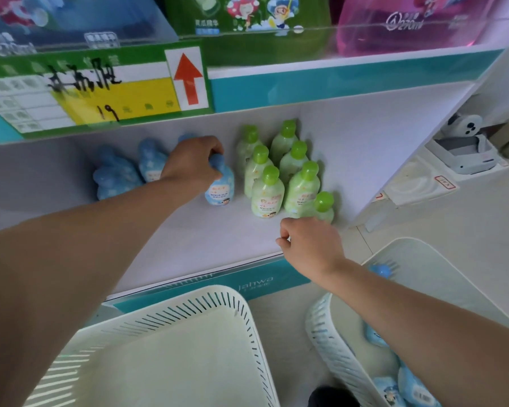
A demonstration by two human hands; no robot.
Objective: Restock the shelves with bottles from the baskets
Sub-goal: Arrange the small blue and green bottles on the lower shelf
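Blue bottle (pixel 221 183) upright on the white shelf (pixel 206 230), left hand (pixel 193 161) fingers clamped round its neck, green bottles (pixel 279 174) clustered at its three o'clock, right hand (pixel 310 245) fingers curled together by the front green bottle (pixel 323 207), baskets (pixel 188 333) at six o'clock.

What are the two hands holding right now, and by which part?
The left hand grips a blue bottle by its cap and neck. The right hand looks curled and empty, just in front of a green bottle.

My two bare forearms, sleeveless up to the frame edges; left hand (pixel 193 161) and right hand (pixel 310 245) ringless, ungloved.
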